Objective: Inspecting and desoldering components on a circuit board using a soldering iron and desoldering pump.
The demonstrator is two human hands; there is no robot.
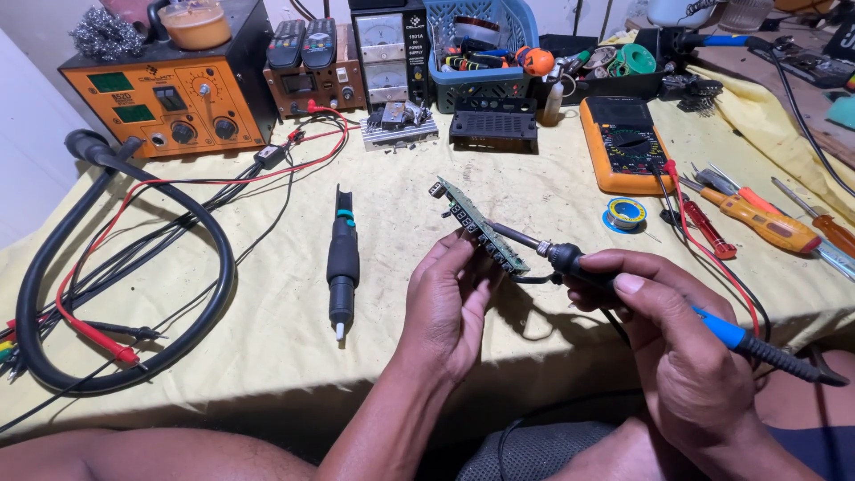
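Left grip (450, 298) clenches board (476, 227) edge-up over worktop (267, 294); right grip (663, 330) grasps iron (570, 260), tip touching board. Soldering step, I judge; next needs steady tip, solder (626, 214) lies apart.

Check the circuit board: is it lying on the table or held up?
Held up. The left hand grips the circuit board tilted on edge above the yellow cloth, with the soldering iron tip against it.

Green circuit board (481, 229), blue-and-black soldering iron (623, 289), pale yellow tablecloth (267, 294), orange multimeter (623, 142), orange-fronted rework station (169, 102)
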